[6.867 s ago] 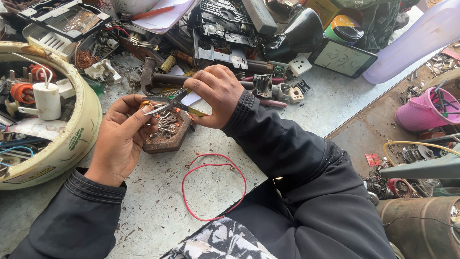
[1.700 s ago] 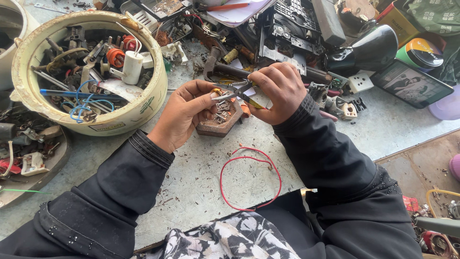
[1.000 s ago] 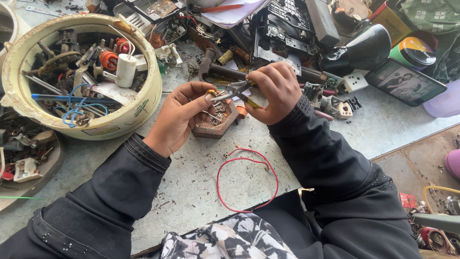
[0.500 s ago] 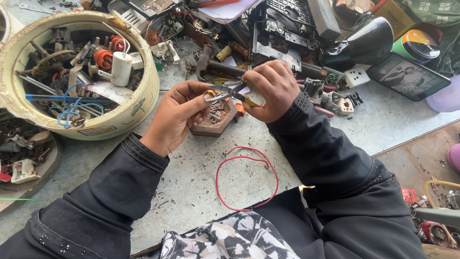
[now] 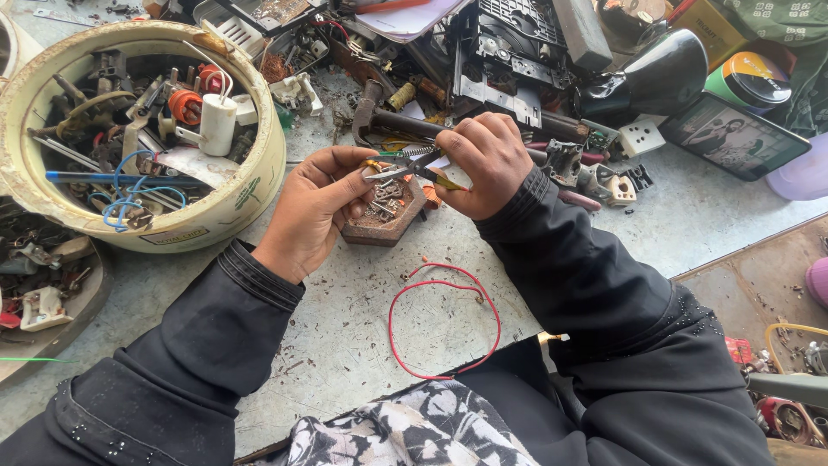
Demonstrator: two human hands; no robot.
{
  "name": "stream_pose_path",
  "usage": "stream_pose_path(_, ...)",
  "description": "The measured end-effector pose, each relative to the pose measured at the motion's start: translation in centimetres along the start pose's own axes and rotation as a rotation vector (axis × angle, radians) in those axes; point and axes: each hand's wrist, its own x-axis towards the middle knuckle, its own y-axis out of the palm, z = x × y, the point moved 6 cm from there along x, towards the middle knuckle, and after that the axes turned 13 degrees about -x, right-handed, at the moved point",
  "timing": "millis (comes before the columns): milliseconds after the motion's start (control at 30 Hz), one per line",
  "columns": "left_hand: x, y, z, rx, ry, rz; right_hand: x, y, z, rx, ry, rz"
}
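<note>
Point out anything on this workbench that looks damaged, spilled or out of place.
The red wire loop lies loose on the table near its front edge, with small scraps scattered around it. Behind the hands, the black chassis sits stripped open among heaped broken parts. The right hand grips pliers beside the left hand.

Red wire loop (image 5: 444, 319) at lower centre; cream round tub (image 5: 250, 185) at upper left, holding a white cylinder (image 5: 216, 125) and blue wires (image 5: 129, 203); black sleeves (image 5: 595, 285); black-and-white floral cloth (image 5: 414, 427) along the bottom edge; yellow-handled pliers (image 5: 423, 168)
</note>
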Motion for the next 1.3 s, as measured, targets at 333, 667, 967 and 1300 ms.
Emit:
stream_pose_path(333,-0.1,0.1,-0.1,-0.007,-0.002,0.003,0.0,-0.5,0.3,-0.013,-0.008,-0.039)
stream_pose_path(667,-0.3,-0.1,0.1,-0.016,0.015,-0.046,0.2,-0.7,0.2,-0.034,-0.017,-0.159)
stream_pose_path(967,-0.7,0.1,0.3,-0.06,0.024,-0.042,-0.1,-0.2,0.2,0.014,-0.021,-0.151)
stream_pose_path(1300,-0.8,1.1,0.7,-0.069,0.03,-0.026,-0.1,-0.9,-0.2,-0.01,-0.018,-0.18)
